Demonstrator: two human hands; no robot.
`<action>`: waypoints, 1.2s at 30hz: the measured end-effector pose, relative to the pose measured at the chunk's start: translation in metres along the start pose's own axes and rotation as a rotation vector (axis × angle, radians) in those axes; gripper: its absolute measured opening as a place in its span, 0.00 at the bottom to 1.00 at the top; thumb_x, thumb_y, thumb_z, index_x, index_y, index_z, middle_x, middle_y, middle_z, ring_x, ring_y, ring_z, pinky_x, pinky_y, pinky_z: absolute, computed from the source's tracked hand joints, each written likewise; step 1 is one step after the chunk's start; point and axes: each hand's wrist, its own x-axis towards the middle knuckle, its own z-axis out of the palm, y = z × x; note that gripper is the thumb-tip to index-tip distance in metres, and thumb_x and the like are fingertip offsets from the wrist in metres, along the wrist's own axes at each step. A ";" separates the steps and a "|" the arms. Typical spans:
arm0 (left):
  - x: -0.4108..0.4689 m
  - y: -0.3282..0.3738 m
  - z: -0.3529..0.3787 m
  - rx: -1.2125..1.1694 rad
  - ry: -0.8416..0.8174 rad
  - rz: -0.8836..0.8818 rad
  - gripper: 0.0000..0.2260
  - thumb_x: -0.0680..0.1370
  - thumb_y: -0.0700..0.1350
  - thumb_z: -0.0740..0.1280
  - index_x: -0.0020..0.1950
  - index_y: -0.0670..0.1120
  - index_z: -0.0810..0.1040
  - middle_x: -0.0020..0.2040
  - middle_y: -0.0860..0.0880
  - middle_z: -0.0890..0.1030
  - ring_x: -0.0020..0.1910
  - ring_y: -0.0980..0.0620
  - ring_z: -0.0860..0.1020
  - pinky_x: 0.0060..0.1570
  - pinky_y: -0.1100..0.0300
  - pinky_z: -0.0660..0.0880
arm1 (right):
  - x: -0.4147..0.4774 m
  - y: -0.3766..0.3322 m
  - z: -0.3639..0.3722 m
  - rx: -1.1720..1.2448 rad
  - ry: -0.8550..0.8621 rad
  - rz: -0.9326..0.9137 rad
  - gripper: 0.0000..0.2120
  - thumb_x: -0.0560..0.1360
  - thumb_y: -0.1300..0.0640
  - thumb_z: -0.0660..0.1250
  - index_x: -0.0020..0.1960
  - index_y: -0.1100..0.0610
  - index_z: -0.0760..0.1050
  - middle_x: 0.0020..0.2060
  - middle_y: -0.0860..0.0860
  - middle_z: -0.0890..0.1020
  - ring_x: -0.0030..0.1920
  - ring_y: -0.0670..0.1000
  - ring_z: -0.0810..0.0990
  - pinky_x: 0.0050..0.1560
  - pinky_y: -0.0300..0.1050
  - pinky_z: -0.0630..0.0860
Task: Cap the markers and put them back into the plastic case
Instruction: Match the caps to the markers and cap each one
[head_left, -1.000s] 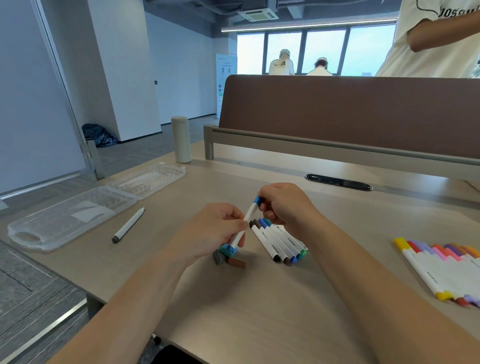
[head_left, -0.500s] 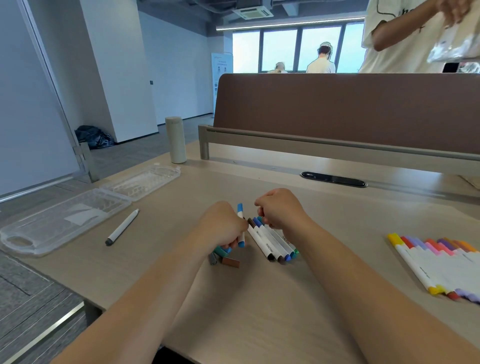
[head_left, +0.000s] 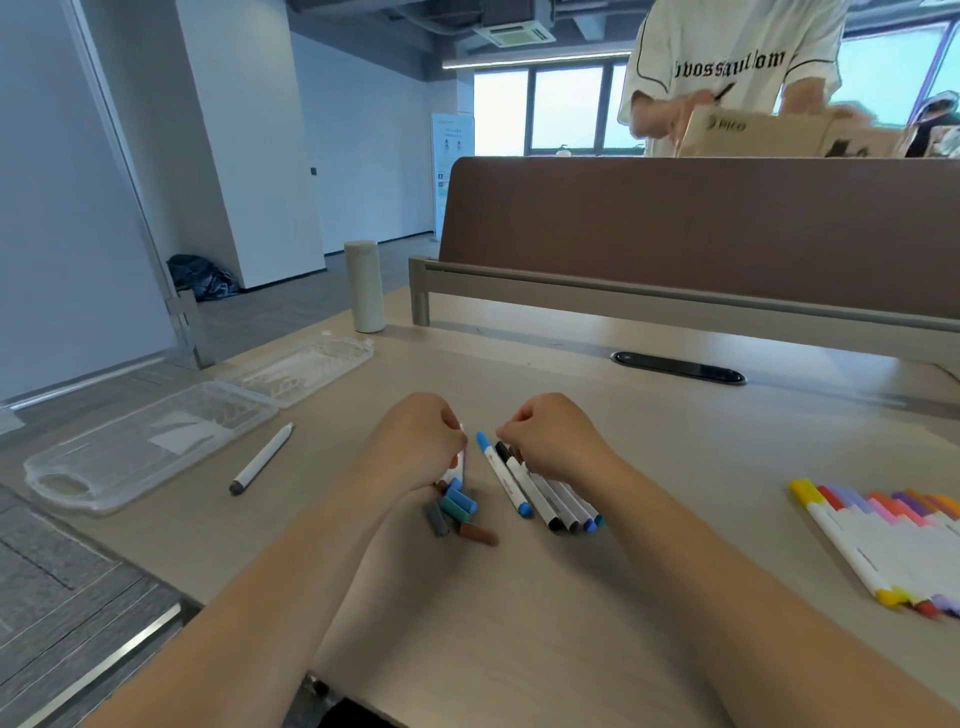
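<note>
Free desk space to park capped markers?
Bare desk: the wide strip between right hand and pastel marker row; the stretch behind both hands up to the cable slot. Crowded: loose caps by the left hand gripping a white marker, dark markers under the right hand, lone marker beside the plastic case.

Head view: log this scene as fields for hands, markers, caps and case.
left hand: grips a white marker
right hand: curled over the marker group, grip unclear
loose caps: piled beside the left hand, nearer the person
plastic case: open, at far left
capped row: lying at far right
</note>
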 end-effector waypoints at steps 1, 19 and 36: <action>0.003 -0.004 -0.002 0.023 0.003 -0.005 0.05 0.77 0.43 0.66 0.44 0.45 0.80 0.39 0.49 0.83 0.39 0.52 0.79 0.34 0.60 0.70 | 0.001 -0.001 0.001 -0.028 -0.012 -0.001 0.13 0.74 0.57 0.66 0.40 0.68 0.77 0.33 0.57 0.75 0.33 0.53 0.72 0.36 0.47 0.71; 0.016 -0.028 -0.009 0.064 0.011 0.033 0.06 0.78 0.45 0.67 0.47 0.46 0.83 0.46 0.47 0.83 0.45 0.48 0.80 0.45 0.58 0.74 | 0.011 -0.045 0.033 -0.562 -0.219 -0.010 0.14 0.76 0.56 0.69 0.35 0.56 0.69 0.33 0.52 0.72 0.35 0.51 0.72 0.40 0.42 0.69; -0.008 -0.030 -0.020 0.251 -0.235 0.341 0.08 0.76 0.45 0.68 0.52 0.51 0.85 0.41 0.56 0.75 0.41 0.57 0.73 0.34 0.69 0.65 | -0.013 -0.053 -0.002 -0.404 -0.267 0.070 0.13 0.75 0.57 0.65 0.34 0.60 0.70 0.27 0.54 0.71 0.25 0.50 0.67 0.27 0.39 0.64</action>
